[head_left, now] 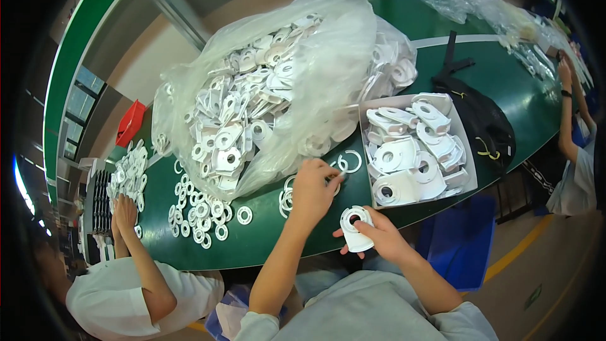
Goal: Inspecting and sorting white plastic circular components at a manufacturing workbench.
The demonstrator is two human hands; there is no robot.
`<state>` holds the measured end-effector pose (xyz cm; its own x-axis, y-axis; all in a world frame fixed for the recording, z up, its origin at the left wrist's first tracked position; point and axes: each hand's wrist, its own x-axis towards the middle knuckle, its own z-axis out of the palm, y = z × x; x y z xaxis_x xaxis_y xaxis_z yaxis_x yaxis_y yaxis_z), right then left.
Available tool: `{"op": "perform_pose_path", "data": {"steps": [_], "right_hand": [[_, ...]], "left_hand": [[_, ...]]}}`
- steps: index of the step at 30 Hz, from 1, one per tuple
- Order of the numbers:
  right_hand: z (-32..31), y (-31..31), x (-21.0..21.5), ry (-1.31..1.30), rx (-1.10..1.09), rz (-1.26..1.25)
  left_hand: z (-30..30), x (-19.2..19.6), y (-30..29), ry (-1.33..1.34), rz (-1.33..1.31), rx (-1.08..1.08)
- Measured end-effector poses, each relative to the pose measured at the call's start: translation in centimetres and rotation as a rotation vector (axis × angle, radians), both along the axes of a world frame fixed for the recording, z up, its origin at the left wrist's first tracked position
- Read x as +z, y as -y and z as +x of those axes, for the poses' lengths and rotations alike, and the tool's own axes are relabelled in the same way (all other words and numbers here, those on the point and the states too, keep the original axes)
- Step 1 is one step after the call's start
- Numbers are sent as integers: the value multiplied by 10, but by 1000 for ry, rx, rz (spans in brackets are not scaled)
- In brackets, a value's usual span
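Observation:
My right hand [386,237] grips a white plastic housing [358,240] with a rounded end and a round hole, over the table's front edge. The thumb lies on its face beside the hole. My left hand [314,191] is over the green table, fingers drawn together in a pinch; what they hold, if anything, is too small to make out. Just beyond those fingertips lies a thin white open ring [351,161]. More thin white rings [286,197] lie beside the left hand, partly covered by it.
A large clear plastic bag [341,57] of white housings [228,139] stands behind my hands. To the right are a box [470,173] full of housings and a black bag [483,113]. Small white rings [201,213] lie left, near a co-worker's hands [125,215]. A blue bin [459,240] sits below.

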<state>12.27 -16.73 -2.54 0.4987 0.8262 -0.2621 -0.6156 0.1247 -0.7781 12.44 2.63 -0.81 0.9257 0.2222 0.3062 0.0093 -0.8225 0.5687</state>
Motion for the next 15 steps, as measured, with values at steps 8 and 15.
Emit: {"op": "perform_pose_path", "data": {"steps": [8,15], "right_hand": [[4,0,9,7,68,-62],[1,-9,8,-67,68,-60]], "left_hand": [[14,30,-60,-239,-707,79],[19,52,-66,-444,-487,20]]}}
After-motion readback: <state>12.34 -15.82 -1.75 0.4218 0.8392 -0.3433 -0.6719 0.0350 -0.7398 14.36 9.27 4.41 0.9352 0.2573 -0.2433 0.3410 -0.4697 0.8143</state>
